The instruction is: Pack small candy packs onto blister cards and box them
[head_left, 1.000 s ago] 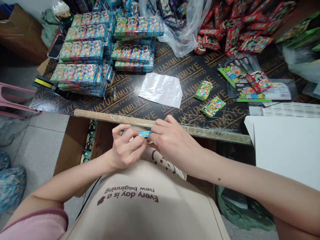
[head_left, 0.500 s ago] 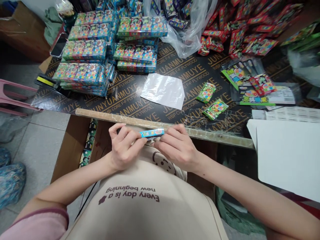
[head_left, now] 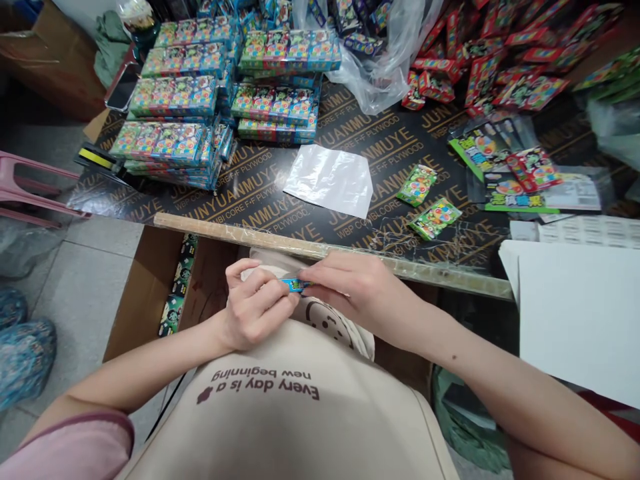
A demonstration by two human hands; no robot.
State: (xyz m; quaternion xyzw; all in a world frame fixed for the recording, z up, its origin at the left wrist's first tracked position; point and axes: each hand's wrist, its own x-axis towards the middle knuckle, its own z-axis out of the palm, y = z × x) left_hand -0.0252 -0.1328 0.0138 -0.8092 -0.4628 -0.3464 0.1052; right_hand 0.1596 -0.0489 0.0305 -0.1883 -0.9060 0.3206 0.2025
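Observation:
A small blue packet (head_left: 294,285) is held in front of my apron, just below the table's wooden edge. My left hand (head_left: 260,303) is wrapped round its left part. The fingers of my right hand (head_left: 350,287) pinch its right end and cover part of it. Beyond the edge a white plastic sheet (head_left: 330,180) lies on the dark table (head_left: 260,180). Two green packets, one upper (head_left: 417,185) and one lower (head_left: 436,219), lie to the right of the sheet.
Stacks of wrapped colourful packs (head_left: 173,93) stand at the back left, beside a tape dispenser (head_left: 95,157). Red packets (head_left: 530,90) are heaped at the back right. White card (head_left: 575,313) lies at the right. An open carton (head_left: 130,293) is below the table's left part.
My right hand has shifted left and over the packet, covering more of it. The packet sits slightly lower, and the view has shifted a little.

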